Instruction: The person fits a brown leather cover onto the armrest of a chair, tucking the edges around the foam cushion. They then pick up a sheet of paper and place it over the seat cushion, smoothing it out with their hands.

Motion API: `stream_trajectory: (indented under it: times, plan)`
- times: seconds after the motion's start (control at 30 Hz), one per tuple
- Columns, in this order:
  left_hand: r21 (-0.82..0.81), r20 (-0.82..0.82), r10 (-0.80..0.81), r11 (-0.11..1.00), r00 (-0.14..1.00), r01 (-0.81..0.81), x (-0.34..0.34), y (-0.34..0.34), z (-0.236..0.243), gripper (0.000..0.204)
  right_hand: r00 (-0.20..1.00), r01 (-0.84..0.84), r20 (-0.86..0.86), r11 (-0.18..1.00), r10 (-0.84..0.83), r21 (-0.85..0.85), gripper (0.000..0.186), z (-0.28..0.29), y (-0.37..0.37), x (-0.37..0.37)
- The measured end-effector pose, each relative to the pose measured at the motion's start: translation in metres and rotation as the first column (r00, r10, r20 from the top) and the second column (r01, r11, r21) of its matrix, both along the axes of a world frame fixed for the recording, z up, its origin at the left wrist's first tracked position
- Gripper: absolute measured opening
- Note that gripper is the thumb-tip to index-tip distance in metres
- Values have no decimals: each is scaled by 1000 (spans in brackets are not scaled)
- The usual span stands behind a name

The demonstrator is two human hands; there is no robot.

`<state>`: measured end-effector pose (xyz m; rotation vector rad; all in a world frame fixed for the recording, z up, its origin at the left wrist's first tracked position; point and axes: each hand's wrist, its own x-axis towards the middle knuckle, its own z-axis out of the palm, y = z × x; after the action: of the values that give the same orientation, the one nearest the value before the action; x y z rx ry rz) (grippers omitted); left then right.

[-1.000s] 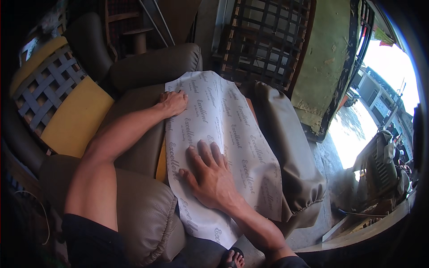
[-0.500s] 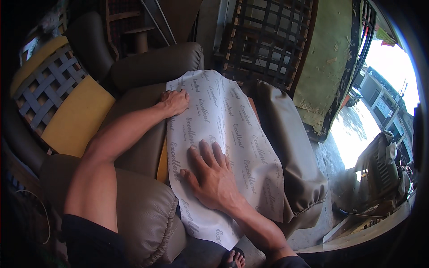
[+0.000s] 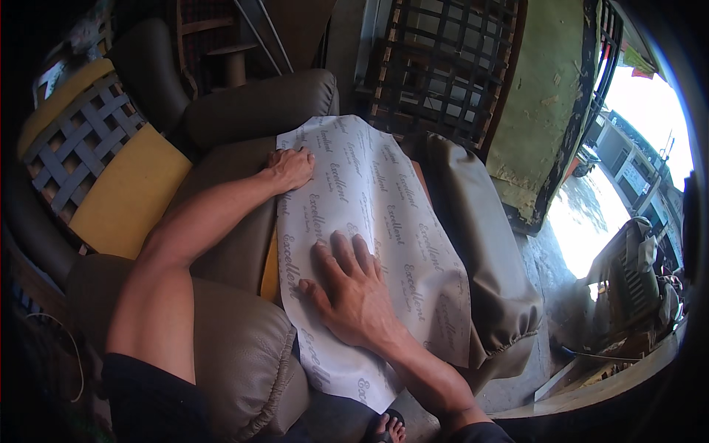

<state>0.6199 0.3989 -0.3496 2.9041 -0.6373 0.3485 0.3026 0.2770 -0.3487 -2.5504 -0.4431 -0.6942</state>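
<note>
A white-backed sheet of upholstery material with grey printing on it lies over a brown sofa seat. It runs lengthwise from near me to the far side. My right hand rests flat on its middle, fingers spread. At the sheet's left edge, my left hand has its fingers bent and bunched on the material, closed on that edge. Along the right, a brown leather-like cover with a gathered seam hangs over the sofa's front. A strip of yellow foam shows beneath the sheet's left edge.
Padded brown armrests stand near and far. The sofa back at left has grey woven webbing and a yellow foam panel. Behind are a dark webbed frame and a peeling green panel. Clutter lies at right.
</note>
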Motion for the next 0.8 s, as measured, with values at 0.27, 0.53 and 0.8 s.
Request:
stream_trajectory:
  times: [0.27,0.53,0.8]
  plan:
    - [-16,9,-9,1000,1000,9,0,2,-2,47,1000,8,-4,1000,-8,-2,56,-3,2,-1]
    - [-27,-11,-8,1000,1000,8,3,0,-2,45,1000,20,-12,1000,-20,4,57,-3,1,1]
    - [-33,-59,18,999,998,-20,-1,0,3,48,1000,-1,10,1000,1,1,54,-2,0,0]
